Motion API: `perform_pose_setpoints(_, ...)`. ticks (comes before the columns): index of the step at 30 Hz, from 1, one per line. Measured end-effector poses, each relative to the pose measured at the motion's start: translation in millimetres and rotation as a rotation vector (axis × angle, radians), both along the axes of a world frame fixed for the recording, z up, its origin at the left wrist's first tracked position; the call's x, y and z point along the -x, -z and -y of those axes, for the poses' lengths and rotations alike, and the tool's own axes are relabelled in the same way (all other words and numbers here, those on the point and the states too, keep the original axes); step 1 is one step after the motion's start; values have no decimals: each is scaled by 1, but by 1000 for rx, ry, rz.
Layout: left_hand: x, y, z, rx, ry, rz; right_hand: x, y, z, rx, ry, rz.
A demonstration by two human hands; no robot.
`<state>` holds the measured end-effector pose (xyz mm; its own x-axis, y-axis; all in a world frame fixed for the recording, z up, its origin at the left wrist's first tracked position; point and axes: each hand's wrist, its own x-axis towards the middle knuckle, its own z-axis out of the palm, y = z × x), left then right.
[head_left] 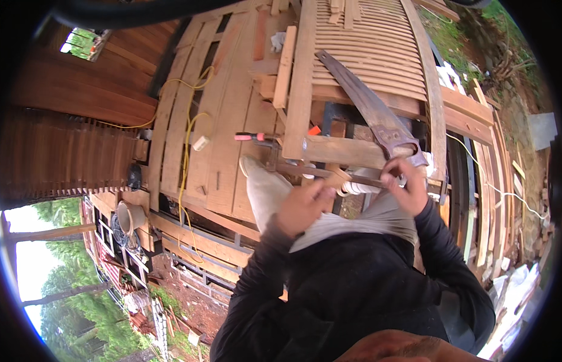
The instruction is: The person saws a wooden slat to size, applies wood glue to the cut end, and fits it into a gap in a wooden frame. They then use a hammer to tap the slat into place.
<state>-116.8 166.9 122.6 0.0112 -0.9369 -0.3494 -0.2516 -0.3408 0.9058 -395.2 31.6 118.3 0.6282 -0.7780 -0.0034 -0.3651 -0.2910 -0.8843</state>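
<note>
My left hand [305, 205] is closed, its thumb and fingers around the near end of a small light wood piece [336, 177]. A dark metal bar [305, 170] passes just beyond it, close to a clamp [251, 137] with a pink and black handle. To the right, my right hand [409, 186] has its fingers bent together at the bar's right end; what they hold, if anything, is hidden. Right beyond that hand is the grip of a handsaw [368, 105], whose blade lies slanting across a slatted wood panel [371, 45]. A thick wood rail [344, 151] runs before the panel.
A plank deck [217, 139] spreads to the left, with a yellow cord [187, 145] and a white block [201, 143] on it. Loose boards [486, 193] lie along the right side. A bucket [130, 217] stands at the left. An orange piece [314, 130] sits under the frame.
</note>
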Motion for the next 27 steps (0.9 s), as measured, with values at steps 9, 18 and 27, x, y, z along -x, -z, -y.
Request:
perform_pose_setpoints(9, 19, -32, -22, -106, 288, -26, -48, -1, -65, -365, -170, 316)
perform_pose_setpoints(18, 56, 27, -61, 222, 52, 284, -49, 17, -84, -683, -71, 405)
perform_pose_setpoints(27, 63, 34, -66, 96, 52, 166, -43, 29, -84, -808, -100, 466)
